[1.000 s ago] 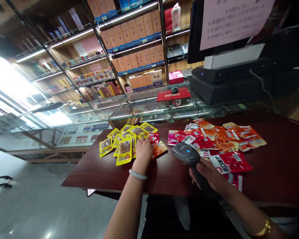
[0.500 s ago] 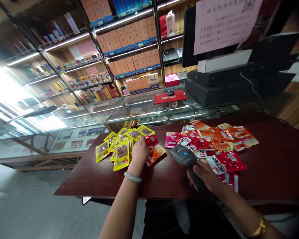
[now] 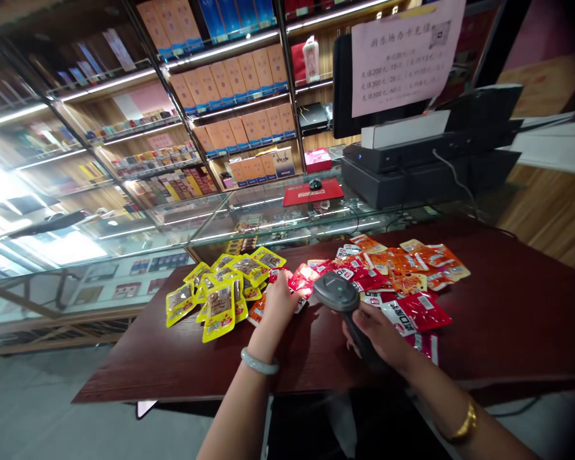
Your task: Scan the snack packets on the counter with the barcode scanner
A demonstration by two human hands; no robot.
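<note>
Right hand [image 3: 376,329] is wrapped round the scanner [image 3: 336,291], left hand [image 3: 278,305] is pinching a red packet [image 3: 303,276] just off the scanner's head, lit up pretty bright. Yellow packets [image 3: 219,305] heaped on the table [image 3: 138,367] left of the scanner, red and orange packets [image 3: 424,310] right of it.

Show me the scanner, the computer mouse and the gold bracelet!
Scanner [image 3: 337,293], head view: on top of its wide end.
Computer mouse [image 3: 315,184], head view: on its black back.
Gold bracelet [image 3: 468,421], head view: on its band.
</note>
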